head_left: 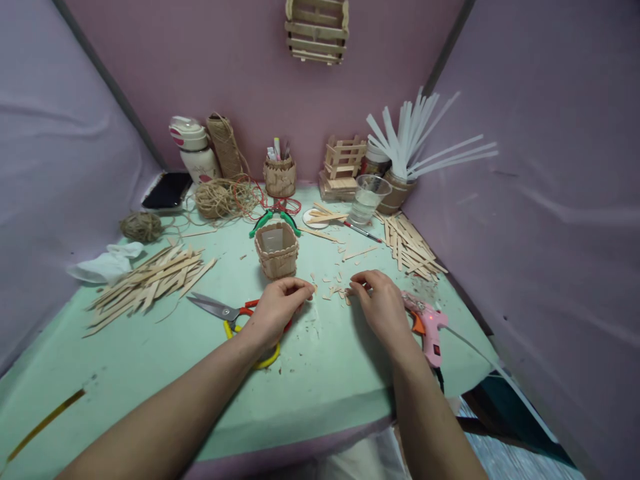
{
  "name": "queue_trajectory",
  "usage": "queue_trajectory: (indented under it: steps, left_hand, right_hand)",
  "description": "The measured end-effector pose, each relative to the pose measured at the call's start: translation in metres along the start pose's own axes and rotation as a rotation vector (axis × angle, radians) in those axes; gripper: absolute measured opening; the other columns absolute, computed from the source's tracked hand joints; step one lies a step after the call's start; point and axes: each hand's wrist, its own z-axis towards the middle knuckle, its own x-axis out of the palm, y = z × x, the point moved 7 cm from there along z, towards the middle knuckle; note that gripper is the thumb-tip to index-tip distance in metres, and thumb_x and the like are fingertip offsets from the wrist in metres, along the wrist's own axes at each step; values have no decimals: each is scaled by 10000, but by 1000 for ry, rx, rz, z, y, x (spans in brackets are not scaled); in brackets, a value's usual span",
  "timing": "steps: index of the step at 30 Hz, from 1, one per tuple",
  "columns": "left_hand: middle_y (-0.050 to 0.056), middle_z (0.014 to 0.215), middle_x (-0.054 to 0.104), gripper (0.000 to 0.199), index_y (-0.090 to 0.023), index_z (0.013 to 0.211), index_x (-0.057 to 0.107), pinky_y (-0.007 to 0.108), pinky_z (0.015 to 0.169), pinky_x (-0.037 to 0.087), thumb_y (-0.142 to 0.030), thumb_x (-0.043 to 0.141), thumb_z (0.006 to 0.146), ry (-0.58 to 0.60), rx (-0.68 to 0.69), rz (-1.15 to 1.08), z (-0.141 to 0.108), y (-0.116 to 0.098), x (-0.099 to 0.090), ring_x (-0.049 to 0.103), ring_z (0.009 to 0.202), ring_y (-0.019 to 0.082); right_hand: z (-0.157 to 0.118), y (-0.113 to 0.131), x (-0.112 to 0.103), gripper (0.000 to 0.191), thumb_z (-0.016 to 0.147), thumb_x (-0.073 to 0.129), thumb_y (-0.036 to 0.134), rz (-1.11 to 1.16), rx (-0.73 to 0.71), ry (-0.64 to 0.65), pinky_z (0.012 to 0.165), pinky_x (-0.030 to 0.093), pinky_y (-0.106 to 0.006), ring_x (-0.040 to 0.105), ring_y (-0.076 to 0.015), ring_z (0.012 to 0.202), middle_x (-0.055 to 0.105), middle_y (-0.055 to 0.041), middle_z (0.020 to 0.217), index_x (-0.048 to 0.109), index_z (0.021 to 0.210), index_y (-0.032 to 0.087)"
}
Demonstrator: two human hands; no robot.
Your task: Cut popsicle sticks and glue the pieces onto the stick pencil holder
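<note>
- From my end of the head camera, both forearms run off the lower edge.
- The left hand (pixel 280 307) covers part of the red and yellow handles of the scissors (pixel 215 307); I can't follow their whole shape.
- Its thumb and forefinger come close at the tips; a pale speck shows there, but I can't tell whether they are closed on it.
- The right hand (pixel 381 301) has bent fingers beside the wood chips (pixel 336 292). Its grip is hidden from me; I can't tell whether it holds one.
- I get only part of the glue gun (pixel 427 323), its front end beside the right hand.
- The slatted wooden piece (pixel 317 30) on the wall is cut off above.
- The green-handled pliers (pixel 290 221) are partly behind the small basket (pixel 279 263).
- I see the chips scattered on the table (pixel 345 390) between the hands: small, pale, flat, unevenly shaped.
- The basket stands upright beyond the left hand, squarish, its tan sides layered with wood bits, its rim uneven; the pale inside is hard to read.
</note>
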Motion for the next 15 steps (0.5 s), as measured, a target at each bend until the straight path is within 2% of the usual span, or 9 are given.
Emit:
queue_trajectory:
  steps: [7, 12, 15]
  left_hand:
    - [-23, 599, 502, 264, -146, 747, 626, 212, 475, 259, -398, 682, 689, -1, -24, -52, 3, 4, -1, 391, 518, 75]
    - [-23, 603, 502, 244, -142, 759, 618, 202, 472, 266, -374, 670, 705, -2, -24, -57, 4, 7, -1, 400, 518, 70]
    - [-20, 617, 510, 243, -143, 761, 612, 200, 467, 269, -371, 673, 701, -3, -27, -75, 5, 8, 0, 404, 514, 68]
  right_hand:
    - [1, -2, 11, 184, 870, 496, 162, -178, 15, 74, 774, 356, -324, 563, -222, 886, 649, -58, 866, 667, 816, 204]
    - [2, 5, 16, 187, 904, 504, 191, -222, -24, 154, 762, 340, -309, 558, -221, 905, 654, -68, 904, 685, 859, 201]
    - [7, 10, 14, 170, 902, 517, 190, -261, -44, 153, 752, 324, -309, 557, -223, 921, 660, -68, 920, 685, 876, 201]
